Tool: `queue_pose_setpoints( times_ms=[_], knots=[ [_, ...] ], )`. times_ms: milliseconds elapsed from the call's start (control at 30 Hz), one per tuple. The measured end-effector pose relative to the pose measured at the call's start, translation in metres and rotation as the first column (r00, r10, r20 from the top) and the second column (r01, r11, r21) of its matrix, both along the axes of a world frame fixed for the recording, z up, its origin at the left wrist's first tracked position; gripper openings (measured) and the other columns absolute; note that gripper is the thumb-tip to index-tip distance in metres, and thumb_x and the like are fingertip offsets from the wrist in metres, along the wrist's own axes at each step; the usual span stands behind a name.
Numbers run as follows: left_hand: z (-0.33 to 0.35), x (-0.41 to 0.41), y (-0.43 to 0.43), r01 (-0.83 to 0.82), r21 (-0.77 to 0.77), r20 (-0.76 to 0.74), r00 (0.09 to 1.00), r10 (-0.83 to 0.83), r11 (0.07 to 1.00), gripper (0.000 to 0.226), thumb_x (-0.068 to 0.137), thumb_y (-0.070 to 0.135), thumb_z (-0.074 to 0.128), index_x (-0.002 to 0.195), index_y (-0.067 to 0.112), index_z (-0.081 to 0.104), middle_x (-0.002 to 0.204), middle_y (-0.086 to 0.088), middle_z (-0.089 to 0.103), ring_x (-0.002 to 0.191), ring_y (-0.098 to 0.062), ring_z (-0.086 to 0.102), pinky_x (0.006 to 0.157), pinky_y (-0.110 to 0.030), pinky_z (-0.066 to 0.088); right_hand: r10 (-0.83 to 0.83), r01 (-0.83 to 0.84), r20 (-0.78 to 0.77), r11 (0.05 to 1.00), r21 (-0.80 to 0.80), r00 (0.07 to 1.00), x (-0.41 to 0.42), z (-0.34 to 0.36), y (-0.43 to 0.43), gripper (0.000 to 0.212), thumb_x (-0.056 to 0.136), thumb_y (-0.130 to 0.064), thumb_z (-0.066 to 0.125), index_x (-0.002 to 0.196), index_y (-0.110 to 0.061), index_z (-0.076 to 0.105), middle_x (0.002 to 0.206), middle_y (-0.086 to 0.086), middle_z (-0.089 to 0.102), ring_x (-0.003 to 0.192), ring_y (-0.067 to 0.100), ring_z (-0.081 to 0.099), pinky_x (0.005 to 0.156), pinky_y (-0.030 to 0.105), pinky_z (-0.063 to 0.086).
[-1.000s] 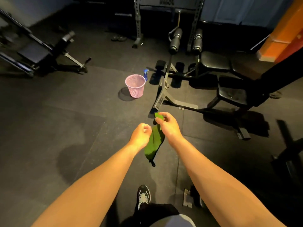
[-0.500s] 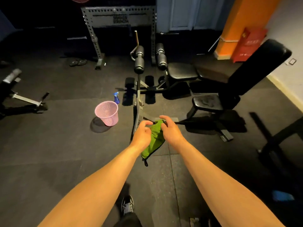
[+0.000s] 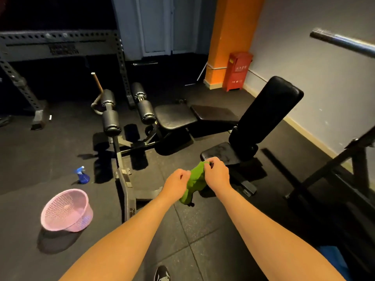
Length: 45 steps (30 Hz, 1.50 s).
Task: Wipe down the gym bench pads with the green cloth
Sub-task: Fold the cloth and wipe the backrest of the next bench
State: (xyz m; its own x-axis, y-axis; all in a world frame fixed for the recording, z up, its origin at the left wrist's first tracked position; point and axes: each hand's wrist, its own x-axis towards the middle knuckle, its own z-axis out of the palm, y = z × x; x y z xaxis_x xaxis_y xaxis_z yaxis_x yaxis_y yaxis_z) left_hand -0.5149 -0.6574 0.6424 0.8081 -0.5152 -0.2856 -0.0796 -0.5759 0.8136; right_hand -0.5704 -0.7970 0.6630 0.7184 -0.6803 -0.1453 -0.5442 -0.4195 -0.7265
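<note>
Left hand (image 3: 176, 182) and right hand (image 3: 217, 175) both pinch the one green cloth (image 3: 195, 182) over open floor (image 3: 192, 230), just beside the near seat pad (image 3: 223, 151) edge.

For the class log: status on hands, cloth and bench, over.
Gripping green cloth: left hand, right hand. Cloth not yet on seat pad. Nothing between.

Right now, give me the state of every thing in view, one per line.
green cloth, bunched, held between both hands.
left hand, grips the cloth.
right hand, pinches the cloth's top.
backrest pad, raised at an incline.
seat pad, not touched by cloth.
spray bottle, upright on floor.
pink basket, upright, open end up.
</note>
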Motion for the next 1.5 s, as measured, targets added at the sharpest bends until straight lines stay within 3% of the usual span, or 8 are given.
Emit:
queue_pose_setpoints(
  times_ms=[200, 300, 633, 800, 933, 1267, 1400, 1500],
  knots=[
    [0.024, 0.117, -0.078, 0.034, -0.043, 0.076, 0.997, -0.031, 0.999, 0.033, 0.106, 0.038, 0.040, 0.105, 0.012, 0.061, 0.095, 0.002, 0.060, 0.091, -0.017, 0.057, 0.067, -0.026, 0.039, -0.119, 0.110, -0.060, 0.985, -0.134, 0.991, 0.099, 0.021, -0.071, 0.017, 0.099, -0.030, 0.051, 0.110, -0.026, 0.063, 0.129, 0.004, 0.049, 0.125, 0.031, 0.043, 0.103, 0.047, 0.040],
    [0.028, 0.172, -0.121, 0.051, -0.045, 0.122, 0.992, -0.045, 0.998, 0.032, 0.106, 0.036, 0.043, 0.102, 0.011, 0.062, 0.094, 0.001, 0.063, 0.090, -0.016, 0.057, 0.071, -0.032, 0.037, -0.153, 0.151, -0.012, 0.981, -0.119, 0.988, 0.151, 0.022, -0.112, 0.014, 0.094, -0.025, 0.052, 0.083, -0.029, 0.058, 0.106, -0.002, 0.062, 0.110, 0.028, 0.055, 0.095, 0.044, 0.045],
    [0.027, 0.348, -0.301, 0.138, 0.043, 0.151, 0.978, -0.143, 0.990, 0.032, 0.104, 0.043, 0.043, 0.098, 0.018, 0.061, 0.096, 0.002, 0.064, 0.092, -0.019, 0.060, 0.066, -0.031, 0.038, -0.079, 0.079, 0.044, 0.997, -0.001, 0.996, 0.316, 0.005, -0.287, 0.019, 0.098, -0.026, 0.041, 0.107, -0.031, 0.057, 0.117, 0.003, 0.058, 0.109, 0.026, 0.056, 0.100, 0.050, 0.043],
    [0.058, 0.405, -0.372, 0.270, 0.007, 0.136, 0.954, -0.268, 0.963, 0.024, 0.102, 0.041, 0.052, 0.114, 0.023, 0.062, 0.102, 0.010, 0.061, 0.093, -0.008, 0.057, 0.067, -0.019, 0.041, -0.163, 0.167, 0.101, 0.985, -0.036, 0.982, 0.363, 0.025, -0.362, 0.024, 0.100, -0.022, 0.044, 0.112, -0.015, 0.063, 0.119, 0.008, 0.051, 0.097, 0.019, 0.051, 0.088, 0.033, 0.043],
    [0.066, 0.442, -0.425, 0.456, 0.037, 0.129, 0.880, -0.457, 0.889, 0.025, 0.096, 0.033, 0.065, 0.120, 0.026, 0.060, 0.109, 0.007, 0.063, 0.099, -0.011, 0.060, 0.071, -0.016, 0.044, -0.333, 0.337, 0.109, 0.941, -0.016, 0.937, 0.383, 0.035, -0.407, 0.021, 0.102, -0.025, 0.038, 0.107, -0.020, 0.058, 0.109, 0.003, 0.059, 0.095, 0.019, 0.056, 0.087, 0.039, 0.048],
    [0.039, 0.536, -0.573, 0.502, 0.129, 0.115, 0.849, -0.516, 0.855, 0.036, 0.090, 0.047, 0.065, 0.077, 0.022, 0.043, 0.083, 0.000, 0.058, 0.083, -0.026, 0.054, 0.067, -0.035, 0.037, -0.544, 0.558, 0.135, 0.820, -0.123, 0.828, 0.432, 0.018, -0.503, 0.016, 0.104, -0.023, 0.040, 0.103, -0.016, 0.055, 0.101, 0.004, 0.060, 0.089, 0.022, 0.058, 0.079, 0.043, 0.051],
    [0.033, 0.584, -0.631, 0.627, 0.124, 0.084, 0.766, -0.637, 0.769, 0.034, 0.093, 0.047, 0.062, 0.077, 0.024, 0.043, 0.089, -0.002, 0.059, 0.092, -0.029, 0.059, 0.070, -0.035, 0.039, -0.634, 0.655, 0.166, 0.728, -0.202, 0.755, 0.476, 0.017, -0.529, 0.015, 0.101, -0.013, 0.045, 0.109, -0.010, 0.058, 0.109, 0.004, 0.053, 0.096, 0.021, 0.053, 0.084, 0.035, 0.048],
    [0.037, 0.621, -0.657, 0.670, 0.044, 0.003, 0.742, -0.671, 0.741, 0.016, 0.094, 0.036, 0.062, 0.094, 0.024, 0.051, 0.093, -0.004, 0.063, 0.088, -0.026, 0.060, 0.073, -0.036, 0.045, -0.738, 0.752, 0.171, 0.658, -0.028, 0.652, 0.514, 0.025, -0.535, 0.015, 0.103, -0.023, 0.044, 0.100, -0.019, 0.058, 0.091, -0.001, 0.061, 0.080, 0.016, 0.058, 0.070, 0.033, 0.049]
  ],
)
